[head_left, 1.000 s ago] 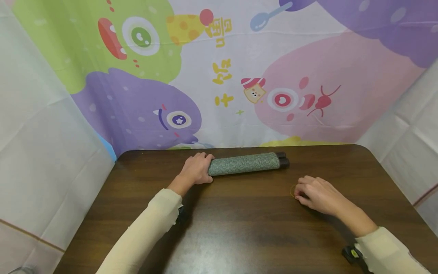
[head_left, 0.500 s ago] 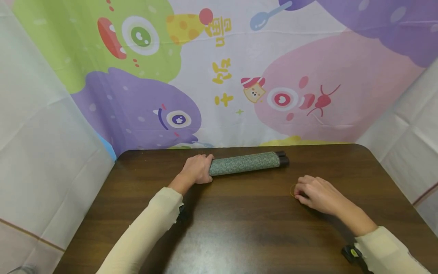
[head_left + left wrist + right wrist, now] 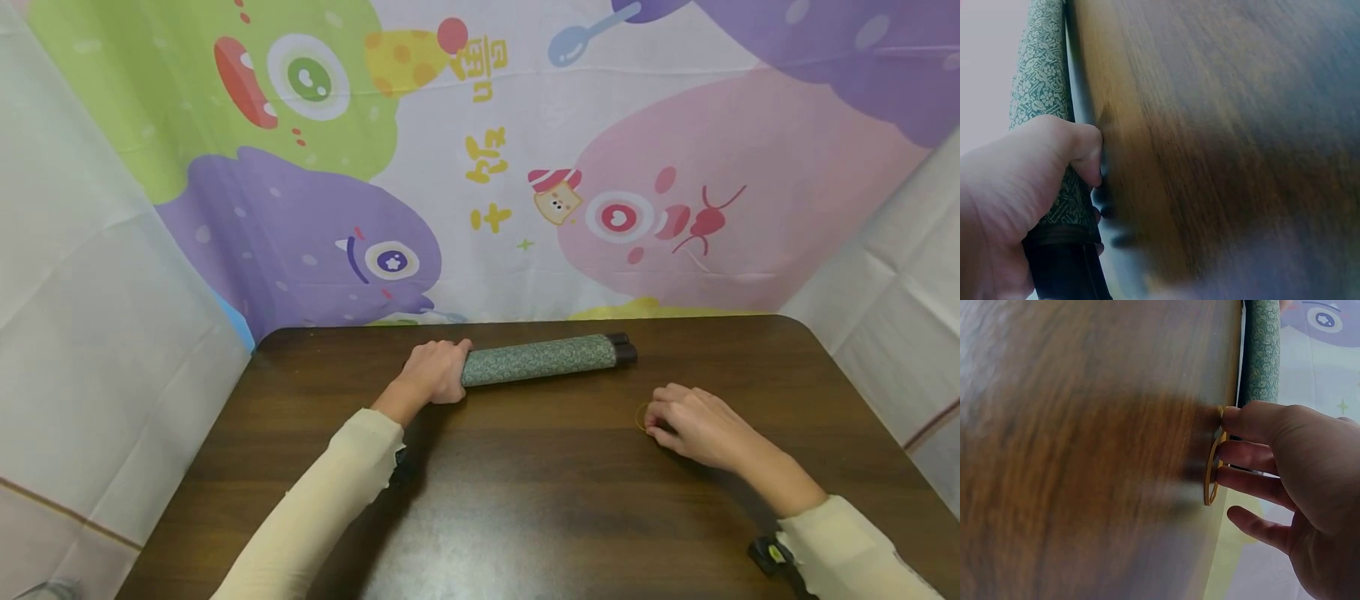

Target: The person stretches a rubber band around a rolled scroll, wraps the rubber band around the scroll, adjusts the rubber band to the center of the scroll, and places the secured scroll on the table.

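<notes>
Near the back of the table lies a rolled scroll (image 3: 540,360) in green patterned cloth, with two dark ends (image 3: 626,349) showing at its right. My left hand (image 3: 435,371) grips its left end. In the left wrist view the thumb wraps over the patterned roll (image 3: 1040,81), just above a black end piece (image 3: 1066,272). To the front right of the scroll, my right hand (image 3: 697,427) pinches a thin yellow rubber band (image 3: 640,418) at the tabletop. Up close, the rubber band (image 3: 1209,481) forms a narrow loop against the fingertips.
Both hands work over a dark brown wooden table (image 3: 540,500) with rounded back corners. Behind it hangs a cartoon-printed cloth (image 3: 517,283), close to the table's back edge. Pale panels (image 3: 82,275) flank the table left and right.
My left hand and the scroll have shifted very slightly to the right. The right hand and the rubber band look the same.
</notes>
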Demonstrator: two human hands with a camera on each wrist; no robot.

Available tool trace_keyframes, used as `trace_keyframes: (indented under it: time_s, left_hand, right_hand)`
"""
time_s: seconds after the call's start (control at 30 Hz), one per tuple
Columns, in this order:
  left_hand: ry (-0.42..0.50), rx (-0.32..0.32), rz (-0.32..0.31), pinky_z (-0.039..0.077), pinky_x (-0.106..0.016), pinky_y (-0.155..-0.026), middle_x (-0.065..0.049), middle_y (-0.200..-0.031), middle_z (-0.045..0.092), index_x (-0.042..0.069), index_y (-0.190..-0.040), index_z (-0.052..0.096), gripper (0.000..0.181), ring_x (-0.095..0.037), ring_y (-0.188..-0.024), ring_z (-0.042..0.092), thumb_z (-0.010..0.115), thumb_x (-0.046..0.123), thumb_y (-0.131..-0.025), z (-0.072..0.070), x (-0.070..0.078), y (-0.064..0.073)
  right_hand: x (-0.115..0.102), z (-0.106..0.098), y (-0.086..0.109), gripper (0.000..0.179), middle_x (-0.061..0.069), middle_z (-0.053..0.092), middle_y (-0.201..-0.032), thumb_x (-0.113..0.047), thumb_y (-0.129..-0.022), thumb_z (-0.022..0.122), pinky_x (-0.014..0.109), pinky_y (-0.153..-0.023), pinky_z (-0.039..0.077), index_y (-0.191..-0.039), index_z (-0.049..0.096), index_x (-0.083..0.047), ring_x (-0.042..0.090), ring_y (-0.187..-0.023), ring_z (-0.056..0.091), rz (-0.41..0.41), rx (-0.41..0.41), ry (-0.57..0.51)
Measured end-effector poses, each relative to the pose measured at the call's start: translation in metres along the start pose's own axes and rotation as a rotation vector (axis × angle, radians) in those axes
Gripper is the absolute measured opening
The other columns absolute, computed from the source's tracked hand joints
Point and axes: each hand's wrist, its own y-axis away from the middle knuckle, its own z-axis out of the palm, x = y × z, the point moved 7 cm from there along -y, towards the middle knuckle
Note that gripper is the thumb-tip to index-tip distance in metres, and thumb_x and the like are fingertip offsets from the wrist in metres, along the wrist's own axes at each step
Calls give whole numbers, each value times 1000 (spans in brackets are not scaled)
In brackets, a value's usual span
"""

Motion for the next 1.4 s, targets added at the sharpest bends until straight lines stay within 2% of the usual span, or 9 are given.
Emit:
trace_keyframes:
  time_s: [0.1, 0.23, 0.33, 0.57, 0.73, 0.9, 0.93, 1.07, 1.4]
  left_hand:
    - [10, -20, -4, 64, -58, -100, -15, -136, 77, 12, -155, 56, 71, -37, -119, 77, 80, 31, -91, 5, -4, -5]
    - [0, -5, 9, 65, -59, -95, -15, -134, 77, 13, -152, 56, 71, -38, -116, 77, 81, 33, -89, 23, -15, -21]
    - [0, 34, 23, 65, -59, -91, -14, -130, 77, 15, -149, 57, 71, -38, -113, 77, 82, 35, -84, 38, -24, -34]
    - [2, 6, 10, 64, -60, -98, -15, -135, 75, 15, -151, 56, 73, -37, -124, 75, 84, 35, -87, 32, -19, -29]
    - [2, 33, 24, 65, -59, -96, -13, -133, 76, 16, -147, 57, 72, -36, -122, 76, 85, 37, -85, 32, -20, -28]
    - [0, 45, 30, 65, -57, -96, -11, -134, 76, 18, -147, 57, 73, -35, -121, 76, 86, 40, -84, 41, -26, -35]
    - [13, 45, 27, 65, -58, -94, -11, -133, 76, 19, -147, 58, 73, -36, -120, 76, 87, 40, -83, 45, -29, -40]
    - [13, 52, 28, 65, -58, -95, -11, -133, 76, 19, -147, 58, 73, -36, -120, 76, 85, 39, -83, 49, -31, -42]
    - [-12, 77, 36, 65, -57, -96, -8, -130, 77, 20, -146, 57, 73, -33, -118, 77, 84, 42, -82, 56, -35, -47]
  right_hand:
    - [0, 0, -1, 21, -12, 64, -86, -16, -91, 92, 26, -64, 45, -86, 75, -26, 5, -76, 53, 0, 1, -6]
    - [1, 1, -1, 21, -12, 65, -87, -16, -91, 92, 26, -64, 46, -86, 75, -27, 5, -76, 53, 1, 3, -8]
    - [1, 1, -1, 20, -12, 66, -88, -17, -91, 92, 27, -64, 46, -86, 76, -27, 6, -77, 54, -1, 7, -5]
    - [1, 1, -1, 21, -11, 66, -87, -17, -90, 93, 26, -63, 47, -85, 75, -26, 6, -76, 54, -2, 17, 6]
    - [3, 2, -1, 22, -11, 65, -87, -16, -90, 93, 27, -65, 49, -85, 74, -26, 6, -77, 54, 17, 9, -18]
    - [5, 2, -1, 22, -11, 67, -89, -14, -91, 93, 29, -67, 51, -87, 75, -25, 6, -79, 56, 43, 3, -64]
    - [5, 2, -1, 21, -10, 68, -90, -13, -91, 92, 29, -67, 52, -88, 75, -25, 6, -79, 58, 52, 5, -78]
    - [9, -1, -2, 18, -9, 71, -94, -11, -92, 91, 30, -68, 54, -91, 77, -23, 5, -80, 61, 96, 13, -142]
    - [14, -9, -4, 15, -9, 73, -95, -9, -94, 89, 28, -67, 54, -95, 79, -21, -1, -77, 60, 154, 25, -207]
